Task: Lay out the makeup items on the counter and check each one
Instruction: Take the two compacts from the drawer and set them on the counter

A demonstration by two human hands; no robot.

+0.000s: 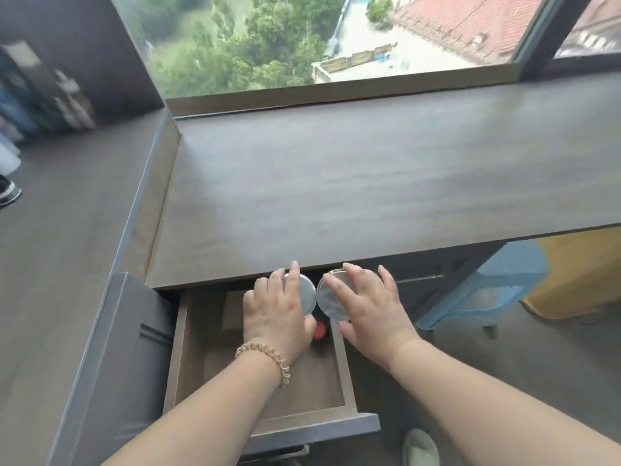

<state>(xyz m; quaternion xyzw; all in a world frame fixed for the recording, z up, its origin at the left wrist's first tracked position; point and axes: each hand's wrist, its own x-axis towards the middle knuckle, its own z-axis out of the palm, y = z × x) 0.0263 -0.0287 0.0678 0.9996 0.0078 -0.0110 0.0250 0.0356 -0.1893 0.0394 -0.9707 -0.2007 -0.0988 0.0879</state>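
Note:
My left hand [275, 317] grips a round silver compact [306, 294] over the open wooden drawer [181, 348], just below the counter's front edge. My right hand [366, 307] holds a second round silver compact [331, 302] beside it; the two discs nearly touch. A small red and black item [321, 331] lies in the drawer between my hands, mostly hidden. The grey-brown counter [336, 183] stretches ahead under the window. A beige spiral hair tie sits on my left wrist.
A window [302, 42] runs along the counter's far edge. A lower grey surface [67, 230] lies to the left with blurred bottles at its back. A blue stool [484, 290] and a yellow box [578, 274] stand under the counter at right. A slipper [420, 447] shows below.

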